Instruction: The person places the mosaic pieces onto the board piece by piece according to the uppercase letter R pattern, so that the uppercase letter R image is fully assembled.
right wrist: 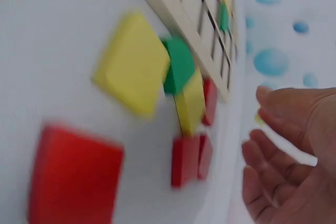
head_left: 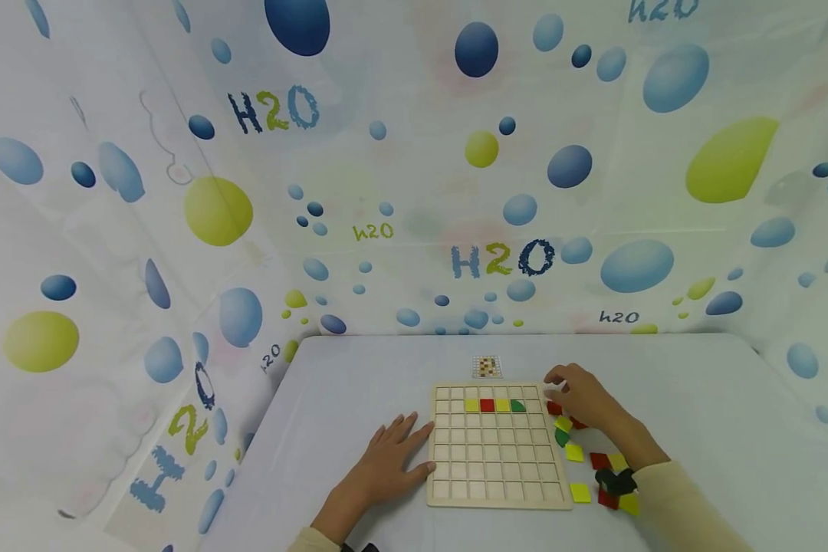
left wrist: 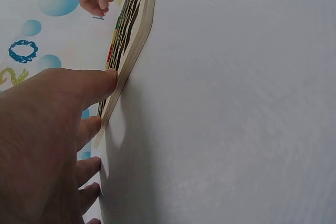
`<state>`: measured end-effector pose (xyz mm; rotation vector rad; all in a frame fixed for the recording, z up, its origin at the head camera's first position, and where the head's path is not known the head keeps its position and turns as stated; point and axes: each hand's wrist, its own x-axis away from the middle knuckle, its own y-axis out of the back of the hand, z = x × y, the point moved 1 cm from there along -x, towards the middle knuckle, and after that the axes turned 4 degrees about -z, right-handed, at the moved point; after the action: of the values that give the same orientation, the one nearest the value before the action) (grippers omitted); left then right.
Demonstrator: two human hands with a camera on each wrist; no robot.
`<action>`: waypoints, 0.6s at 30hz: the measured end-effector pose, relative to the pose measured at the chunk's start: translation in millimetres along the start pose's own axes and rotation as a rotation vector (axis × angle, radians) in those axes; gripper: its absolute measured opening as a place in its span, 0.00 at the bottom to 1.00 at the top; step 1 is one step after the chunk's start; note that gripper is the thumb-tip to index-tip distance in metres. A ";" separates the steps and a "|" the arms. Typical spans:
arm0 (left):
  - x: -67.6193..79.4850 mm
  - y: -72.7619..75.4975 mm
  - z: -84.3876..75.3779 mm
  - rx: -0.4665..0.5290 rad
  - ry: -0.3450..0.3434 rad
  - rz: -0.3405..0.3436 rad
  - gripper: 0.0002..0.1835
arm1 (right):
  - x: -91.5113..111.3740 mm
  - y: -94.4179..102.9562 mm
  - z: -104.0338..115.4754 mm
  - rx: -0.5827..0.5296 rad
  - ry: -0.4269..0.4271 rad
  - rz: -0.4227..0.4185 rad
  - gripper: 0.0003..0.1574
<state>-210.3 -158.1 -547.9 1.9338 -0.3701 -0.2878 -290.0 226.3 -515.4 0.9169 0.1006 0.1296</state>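
My left hand [head_left: 389,460] lies with fingers spread at the left side of a wooden grid board [head_left: 500,500], thumb and index fingertips at its edge. In the second row sit a yellow tile [head_left: 471,405], a red tile [head_left: 487,405], another yellow tile and a green tile [head_left: 517,405] with a rounded side. My right hand [head_left: 579,395] hovers by the board's top right corner, fingers loosely bent. In the right wrist view its thumb [right wrist: 283,95] stands apart from the lower fingers, and no tile shows between them. A red tile [head_left: 554,409] lies just beneath this hand.
Right of the board lie loose yellow tiles [head_left: 580,493], red tiles [head_left: 599,461] and a green tile [head_left: 562,438], some touching or overlapping. Behind the board is a small pattern card [head_left: 486,366]. A patterned sheet [head_left: 414,169] rises behind the white table [head_left: 359,376].
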 end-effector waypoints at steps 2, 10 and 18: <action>-0.1 0.0 -0.6 0.002 0.000 -0.002 0.38 | 1.7 8.1 -7.1 0.004 -0.054 -0.009 0.18; 0.0 -2.3 0.1 -0.006 0.011 -0.003 0.38 | 5.7 13.3 -30.6 0.021 -0.178 0.050 0.16; -0.6 -1.8 0.9 0.004 0.001 0.001 0.38 | 6.4 13.3 -37.0 0.036 -0.138 0.026 0.13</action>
<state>-210.9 -158.0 -549.9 1.9373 -0.3709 -0.2854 -289.8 264.3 -527.3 0.9609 -0.0373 0.0884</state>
